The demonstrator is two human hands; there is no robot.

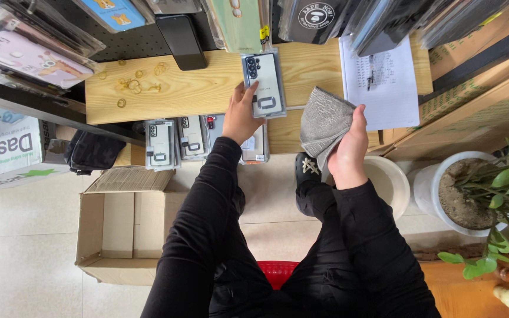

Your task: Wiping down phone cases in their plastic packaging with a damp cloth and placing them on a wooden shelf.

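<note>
A light wooden shelf (195, 88) runs under a black pegboard wall (131, 41). The floor (25, 247) has pale shiny tiles. Soft daylight fills the room.

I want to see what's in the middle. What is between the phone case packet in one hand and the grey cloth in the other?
Only bare light wooden shelf shows between the clear phone case packet and the crumpled grey cloth, in the head view.

Open cardboard box (122, 229), potted plant (472, 194)
</note>
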